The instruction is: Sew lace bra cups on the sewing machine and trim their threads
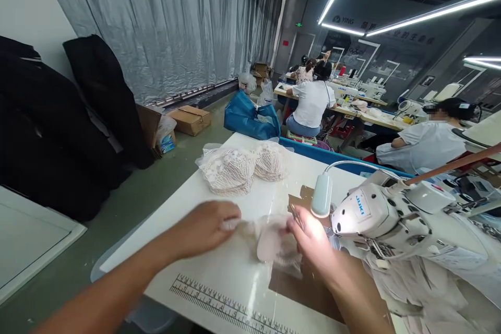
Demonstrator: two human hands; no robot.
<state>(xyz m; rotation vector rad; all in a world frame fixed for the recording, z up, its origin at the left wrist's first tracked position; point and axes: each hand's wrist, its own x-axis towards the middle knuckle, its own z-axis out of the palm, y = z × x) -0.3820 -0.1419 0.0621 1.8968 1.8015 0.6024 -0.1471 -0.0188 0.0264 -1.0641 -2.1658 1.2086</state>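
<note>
My left hand (213, 224) is closed at the fingertips on one end of a pale, sheer lace bra cup (270, 242), stretched low over the white table. My right hand (313, 235) pinches its other end beside the sewing machine. A slim gold-coloured metal tool (296, 215) sticks out between the right thumb and fingers; blur hides whether it is tweezers or snips. Behind the hands lie two heaps of cream lace cups, a larger left heap (230, 169) and a smaller right heap (272, 160).
The white sewing machine (364, 209) and its lamp (322, 195) stand close at right. Brown board (305, 292) lies under my right forearm, with pale fabric pieces (426, 287) beyond. A printed ruler (227, 302) runs along the front edge. A blue bag (250, 117) and seated co-workers (311, 99) are behind.
</note>
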